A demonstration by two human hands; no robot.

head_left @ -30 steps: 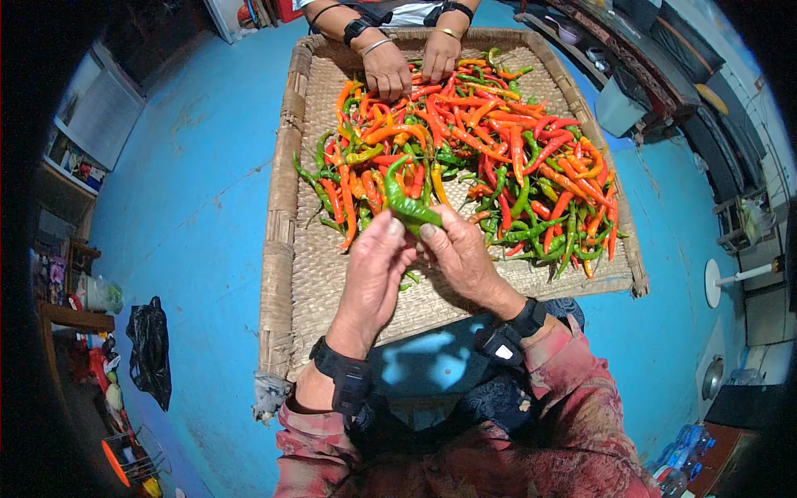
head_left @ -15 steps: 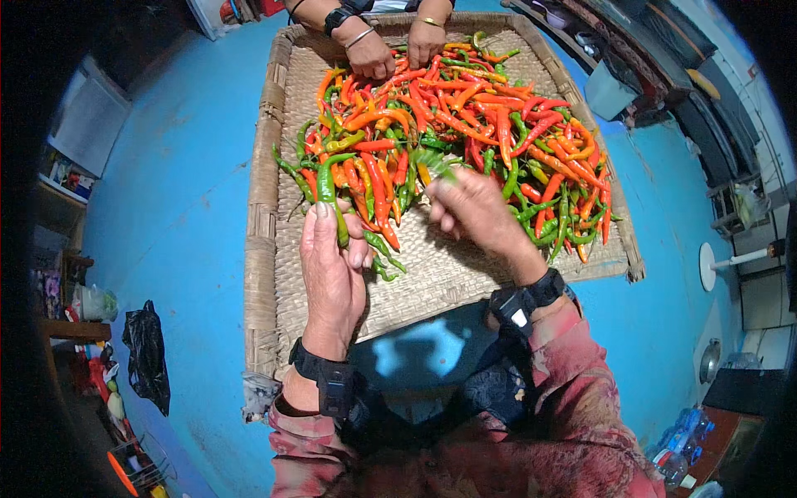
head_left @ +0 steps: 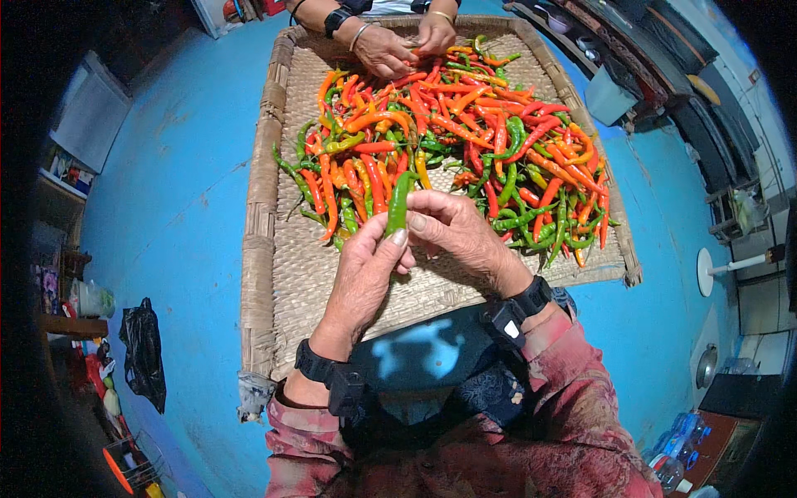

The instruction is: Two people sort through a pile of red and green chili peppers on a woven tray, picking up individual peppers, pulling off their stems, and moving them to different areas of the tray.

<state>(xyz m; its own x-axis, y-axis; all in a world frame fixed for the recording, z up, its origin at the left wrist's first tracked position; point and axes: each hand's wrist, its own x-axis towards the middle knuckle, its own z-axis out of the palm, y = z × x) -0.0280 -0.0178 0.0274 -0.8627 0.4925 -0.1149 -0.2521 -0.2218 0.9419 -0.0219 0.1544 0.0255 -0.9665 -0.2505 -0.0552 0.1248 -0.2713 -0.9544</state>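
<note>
A green chili pepper (head_left: pixel 398 206) stands upright between the thumb and fingers of my left hand (head_left: pixel 365 266), over the near part of a woven tray (head_left: pixel 286 332). My right hand (head_left: pixel 465 241) has come in against it from the right, thumb and forefinger curled at the pepper's side. Its other fingers are partly hidden. Beyond both hands spreads a heap of red, orange and green chili peppers (head_left: pixel 465 108). On the heap's right side lies a curved green pepper (head_left: pixel 512 137).
Across the tray, another person's hands (head_left: pixel 407 48) work close together at the heap's far edge. A black plastic bag (head_left: pixel 143 355) lies on the blue floor (head_left: pixel 183 207) at left. A light-blue bin (head_left: pixel 610 95) stands at the far right, plastic bottles (head_left: pixel 685 440) at the near right.
My left hand has moved right with the green pepper, and my right hand has come to meet it. A curved green pepper now shows on the heap's right side. The other person's hands have shifted.
</note>
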